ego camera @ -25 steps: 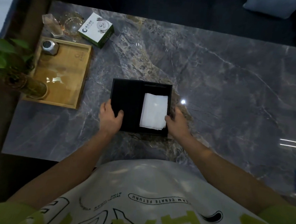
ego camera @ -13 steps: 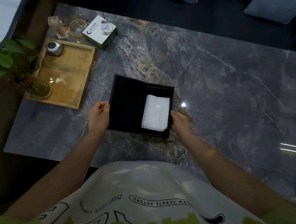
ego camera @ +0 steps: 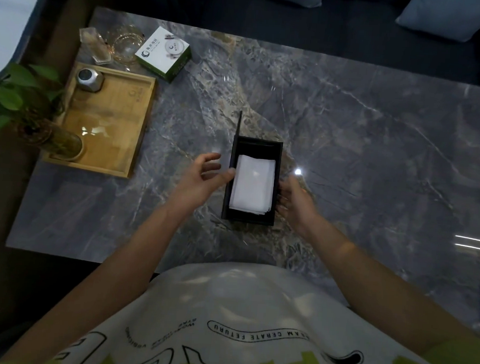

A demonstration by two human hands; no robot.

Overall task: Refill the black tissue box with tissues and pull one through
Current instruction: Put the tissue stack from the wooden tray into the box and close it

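1. Sitting on the grey marble bench [ego camera: 364,139], the black tissue box [ego camera: 247,217] was open at the top, just ahead of the person's torso.
2. A stack of white tissues [ego camera: 252,187] lay flat inside the box, covering most of its floor.
3. A thin black panel [ego camera: 238,127] stood on edge along the box's left side, rising past its far-left corner.
4. The left hand [ego camera: 205,175] hovered just left of the box, fingers spread and relaxed, holding nothing. One fingertip reached the box's left wall, though I could not tell whether it touched.
5. The right hand [ego camera: 296,198] was just right of the box, fingers loosely extended toward that wall and gripping nothing. Contact there was unclear too.
6. Well left of the box lay a wooden tray [ego camera: 114,127], with a small metal canister [ego camera: 89,79] at its far corner and a glass vase [ego camera: 61,143] of green leaves at its near-left corner.
7. Beyond the tray, far-left of the box, a green-and-white carton [ego camera: 164,53] stood beside clear glassware [ego camera: 126,44].
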